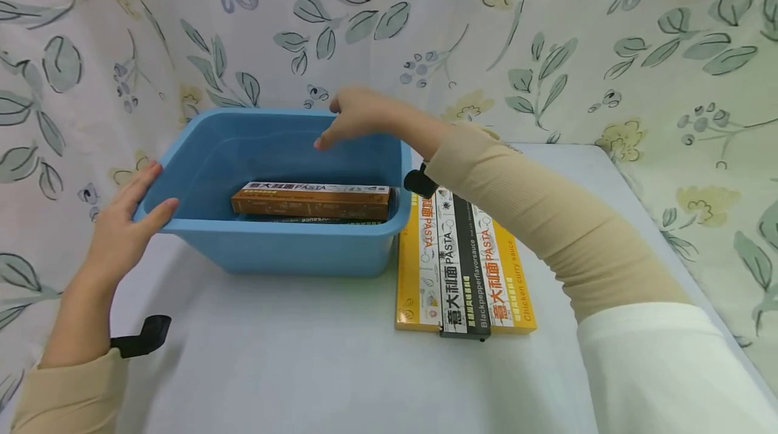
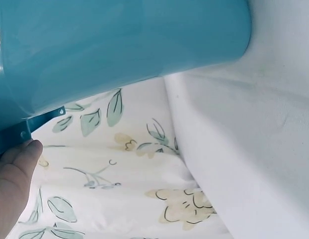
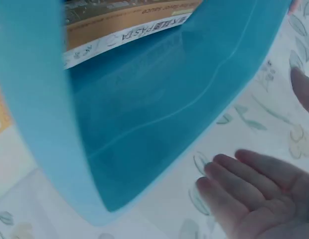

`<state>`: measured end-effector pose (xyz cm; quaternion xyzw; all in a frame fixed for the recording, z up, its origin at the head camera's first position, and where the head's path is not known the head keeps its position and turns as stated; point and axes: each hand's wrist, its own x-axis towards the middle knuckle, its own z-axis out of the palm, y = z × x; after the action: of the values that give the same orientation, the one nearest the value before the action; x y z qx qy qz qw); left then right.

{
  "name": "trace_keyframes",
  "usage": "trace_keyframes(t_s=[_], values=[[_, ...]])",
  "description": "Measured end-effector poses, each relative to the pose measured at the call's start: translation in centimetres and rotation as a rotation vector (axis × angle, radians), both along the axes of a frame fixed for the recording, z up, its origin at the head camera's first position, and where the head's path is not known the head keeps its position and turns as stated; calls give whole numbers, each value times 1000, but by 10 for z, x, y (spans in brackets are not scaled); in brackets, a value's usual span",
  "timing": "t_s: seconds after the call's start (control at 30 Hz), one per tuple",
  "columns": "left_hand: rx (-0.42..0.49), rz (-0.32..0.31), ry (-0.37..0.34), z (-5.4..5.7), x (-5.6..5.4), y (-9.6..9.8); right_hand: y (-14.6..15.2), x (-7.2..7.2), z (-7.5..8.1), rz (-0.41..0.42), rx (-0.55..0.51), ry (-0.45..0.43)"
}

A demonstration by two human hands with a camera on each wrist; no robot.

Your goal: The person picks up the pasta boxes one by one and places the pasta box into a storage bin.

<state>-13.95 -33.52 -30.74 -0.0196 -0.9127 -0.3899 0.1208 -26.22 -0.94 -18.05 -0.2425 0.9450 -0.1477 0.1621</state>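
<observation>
Head view: left hand [image 1: 124, 223] grips the left rim of blue bin [image 1: 292, 252], toward the desk's [image 1: 304, 360] far edge, probably steadying it; right hand [image 1: 360, 117], empty, fingers extended, near its far rim.

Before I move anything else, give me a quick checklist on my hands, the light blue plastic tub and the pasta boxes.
1. Left hand on the light blue plastic tub: ok, gripping the left-end rim.
2. Right hand free: ok, fingers extended, holding nothing, near the far rim.
3. Slim brown cardboard pasta box inside the tub: ok, below the rim.
4. Box count in the tub: cannot tell; the brown one partly hides a dark box.
5. Slim black cardboard pasta box between two yellow ones: ok, right of the tub.
6. View of those three: not ok; the beige right sleeve covers part.
</observation>
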Motion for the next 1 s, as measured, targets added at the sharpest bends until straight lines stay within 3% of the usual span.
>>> trace_keyframes(t_s=[0.23, 0.63, 1.0], values=[[4, 3, -11, -1, -1, 2, 22, -5, -14, -89, -170, 69], [7, -1, 7, -1, 0, 1, 55, 8, -20, -294, -449, 65], [6, -3, 9, 0, 0, 0, 79, 27, -38, -306, -694, 279]])
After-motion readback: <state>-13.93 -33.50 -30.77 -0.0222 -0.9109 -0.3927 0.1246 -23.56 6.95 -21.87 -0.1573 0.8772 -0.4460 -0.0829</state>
